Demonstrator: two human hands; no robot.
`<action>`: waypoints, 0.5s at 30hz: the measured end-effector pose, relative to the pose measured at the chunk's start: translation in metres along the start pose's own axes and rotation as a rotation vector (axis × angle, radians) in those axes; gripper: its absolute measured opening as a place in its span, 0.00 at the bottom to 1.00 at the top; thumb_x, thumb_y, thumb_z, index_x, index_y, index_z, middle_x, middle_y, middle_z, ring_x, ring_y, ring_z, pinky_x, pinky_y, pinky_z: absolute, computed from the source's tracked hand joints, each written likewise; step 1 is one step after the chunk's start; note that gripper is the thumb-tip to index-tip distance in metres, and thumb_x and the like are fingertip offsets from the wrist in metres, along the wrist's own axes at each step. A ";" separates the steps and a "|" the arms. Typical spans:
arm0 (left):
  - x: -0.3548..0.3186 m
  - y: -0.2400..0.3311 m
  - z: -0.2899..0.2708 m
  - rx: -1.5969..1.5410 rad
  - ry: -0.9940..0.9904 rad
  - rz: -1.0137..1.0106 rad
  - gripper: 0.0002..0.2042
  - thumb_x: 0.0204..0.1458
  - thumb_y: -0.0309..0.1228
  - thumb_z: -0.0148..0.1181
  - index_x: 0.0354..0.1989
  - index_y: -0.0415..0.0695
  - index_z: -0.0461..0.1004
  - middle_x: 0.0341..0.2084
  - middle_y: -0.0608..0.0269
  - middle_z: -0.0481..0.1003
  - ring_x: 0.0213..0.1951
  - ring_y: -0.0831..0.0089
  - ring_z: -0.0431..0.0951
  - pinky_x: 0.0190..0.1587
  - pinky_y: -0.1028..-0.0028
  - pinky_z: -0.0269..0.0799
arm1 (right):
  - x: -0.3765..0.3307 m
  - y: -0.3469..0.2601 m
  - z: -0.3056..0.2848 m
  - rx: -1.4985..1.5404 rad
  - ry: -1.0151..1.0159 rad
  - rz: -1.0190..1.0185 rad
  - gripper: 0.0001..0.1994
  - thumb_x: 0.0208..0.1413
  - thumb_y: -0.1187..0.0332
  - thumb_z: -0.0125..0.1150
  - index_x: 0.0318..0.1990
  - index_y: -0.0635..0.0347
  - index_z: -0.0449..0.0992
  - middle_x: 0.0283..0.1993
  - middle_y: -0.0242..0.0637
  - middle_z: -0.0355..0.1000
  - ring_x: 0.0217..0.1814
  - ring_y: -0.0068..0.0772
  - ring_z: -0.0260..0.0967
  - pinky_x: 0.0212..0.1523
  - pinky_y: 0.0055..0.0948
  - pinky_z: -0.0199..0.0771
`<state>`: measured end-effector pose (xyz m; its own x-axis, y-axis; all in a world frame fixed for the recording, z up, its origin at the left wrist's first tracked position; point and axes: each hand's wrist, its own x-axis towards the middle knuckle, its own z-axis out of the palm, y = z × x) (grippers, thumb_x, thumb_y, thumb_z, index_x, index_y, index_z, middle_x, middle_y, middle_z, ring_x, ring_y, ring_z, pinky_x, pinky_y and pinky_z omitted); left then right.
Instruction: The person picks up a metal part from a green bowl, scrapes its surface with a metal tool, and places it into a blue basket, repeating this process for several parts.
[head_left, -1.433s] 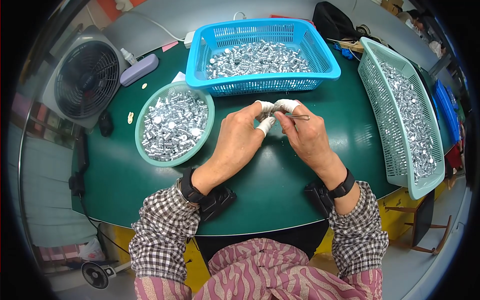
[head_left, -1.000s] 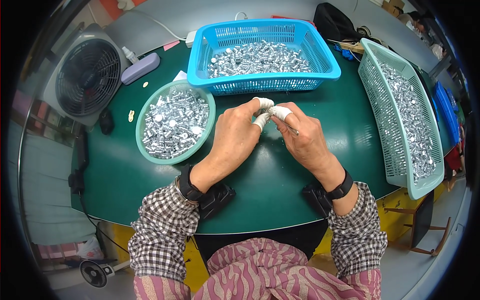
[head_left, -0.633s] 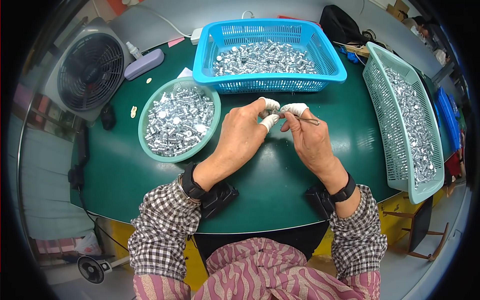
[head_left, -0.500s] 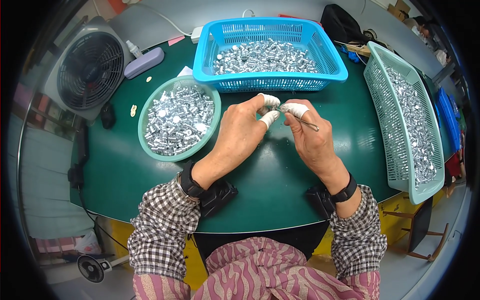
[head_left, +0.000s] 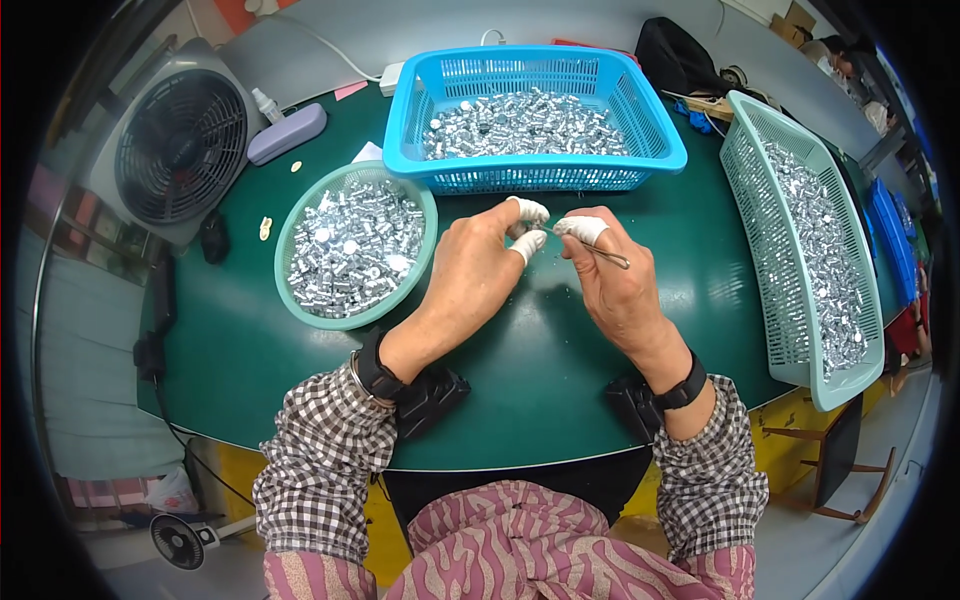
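Observation:
Over the green table, my left hand (head_left: 472, 262) pinches a small metal part (head_left: 531, 228) between thumb and forefinger, both wrapped in white tape; the fingers hide most of it. Close by on the right, my right hand (head_left: 622, 290) is closed round a thin metal pick (head_left: 609, 257), whose bent handle end sticks out past the taped forefinger. The pick's tip points at the left fingertips; whether it touches the part I cannot tell. Left of my left hand stands a round green basket (head_left: 288, 290) full of small silvery metal parts (head_left: 350, 250).
Beyond my hands sits a blue basket (head_left: 540, 172) of similar parts; a long pale green basket (head_left: 765, 260) of them lies at the right edge. On the left are a fan (head_left: 180, 140) and a purple case (head_left: 288, 134). Black devices (head_left: 432, 402) lie by my wrists.
The view has shifted slightly. Both hands stay close together, the left still pinching the small part, and the pick in my right hand has moved only a little.

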<state>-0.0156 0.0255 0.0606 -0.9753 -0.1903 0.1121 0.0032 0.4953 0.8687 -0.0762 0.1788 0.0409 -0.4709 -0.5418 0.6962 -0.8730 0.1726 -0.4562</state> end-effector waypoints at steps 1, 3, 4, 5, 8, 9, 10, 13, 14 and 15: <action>0.001 0.001 0.000 -0.018 0.023 0.011 0.09 0.51 0.25 0.56 0.41 0.41 0.74 0.24 0.66 0.74 0.17 0.83 0.69 0.19 0.81 0.64 | 0.000 0.001 0.000 -0.020 -0.019 0.002 0.04 0.54 0.79 0.54 0.37 0.68 0.69 0.35 0.43 0.70 0.26 0.36 0.71 0.25 0.29 0.71; -0.001 0.002 0.001 -0.018 -0.009 -0.016 0.09 0.51 0.25 0.56 0.42 0.41 0.74 0.24 0.66 0.74 0.17 0.83 0.69 0.19 0.81 0.64 | 0.000 0.002 0.001 -0.059 -0.057 0.006 0.04 0.55 0.79 0.53 0.38 0.68 0.69 0.35 0.43 0.70 0.26 0.35 0.71 0.26 0.28 0.71; -0.002 0.004 0.001 -0.018 -0.039 -0.041 0.10 0.51 0.25 0.56 0.42 0.40 0.74 0.23 0.66 0.74 0.17 0.83 0.69 0.19 0.81 0.64 | -0.001 0.003 0.002 -0.059 -0.057 0.008 0.04 0.55 0.79 0.53 0.38 0.68 0.69 0.35 0.43 0.70 0.26 0.35 0.71 0.26 0.28 0.71; -0.003 0.007 0.000 -0.019 -0.068 -0.065 0.10 0.51 0.25 0.56 0.42 0.40 0.73 0.23 0.66 0.73 0.17 0.83 0.69 0.19 0.81 0.64 | -0.001 0.003 0.002 -0.015 -0.031 0.013 0.04 0.56 0.79 0.52 0.38 0.69 0.69 0.35 0.43 0.70 0.27 0.33 0.71 0.26 0.27 0.71; 0.003 -0.004 -0.001 -0.050 -0.049 -0.074 0.10 0.52 0.26 0.55 0.43 0.40 0.73 0.24 0.66 0.73 0.17 0.82 0.69 0.19 0.82 0.65 | -0.002 0.003 -0.001 0.075 0.022 0.023 0.04 0.58 0.78 0.50 0.38 0.70 0.69 0.34 0.42 0.70 0.27 0.31 0.71 0.27 0.26 0.71; 0.004 -0.006 -0.002 -0.066 -0.039 -0.078 0.11 0.53 0.27 0.54 0.44 0.40 0.73 0.25 0.66 0.73 0.17 0.81 0.69 0.19 0.82 0.65 | -0.001 0.000 -0.006 0.118 0.054 0.058 0.05 0.59 0.78 0.49 0.39 0.70 0.69 0.34 0.42 0.71 0.28 0.30 0.71 0.27 0.25 0.71; 0.005 -0.006 -0.004 -0.064 -0.041 -0.078 0.11 0.53 0.27 0.54 0.44 0.40 0.73 0.25 0.66 0.73 0.17 0.81 0.69 0.19 0.82 0.65 | -0.001 -0.003 -0.010 0.162 0.087 0.095 0.05 0.60 0.77 0.48 0.39 0.70 0.69 0.33 0.42 0.71 0.28 0.29 0.71 0.28 0.24 0.71; 0.006 -0.001 -0.008 -0.681 -0.268 -0.355 0.13 0.55 0.31 0.53 0.47 0.39 0.70 0.28 0.64 0.73 0.18 0.81 0.70 0.18 0.82 0.67 | 0.001 -0.009 -0.013 0.250 0.142 0.163 0.07 0.61 0.75 0.46 0.39 0.70 0.70 0.33 0.42 0.72 0.29 0.27 0.71 0.29 0.23 0.71; 0.007 -0.001 -0.007 -0.680 -0.271 -0.354 0.13 0.55 0.31 0.53 0.47 0.39 0.70 0.28 0.64 0.73 0.18 0.81 0.70 0.18 0.82 0.67 | 0.001 -0.010 -0.013 0.295 0.161 0.192 0.08 0.62 0.74 0.45 0.39 0.71 0.70 0.34 0.42 0.72 0.29 0.27 0.71 0.29 0.23 0.71; 0.007 -0.002 -0.007 -0.766 -0.256 -0.386 0.14 0.56 0.32 0.52 0.48 0.39 0.69 0.29 0.64 0.73 0.18 0.80 0.70 0.18 0.82 0.68 | 0.001 -0.011 -0.012 0.341 0.178 0.221 0.09 0.62 0.73 0.45 0.39 0.71 0.70 0.34 0.43 0.72 0.29 0.27 0.71 0.29 0.23 0.71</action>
<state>-0.0208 0.0172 0.0625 -0.9582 0.0137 -0.2859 -0.2779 -0.2831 0.9179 -0.0688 0.1863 0.0535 -0.6821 -0.3668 0.6327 -0.6713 -0.0293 -0.7406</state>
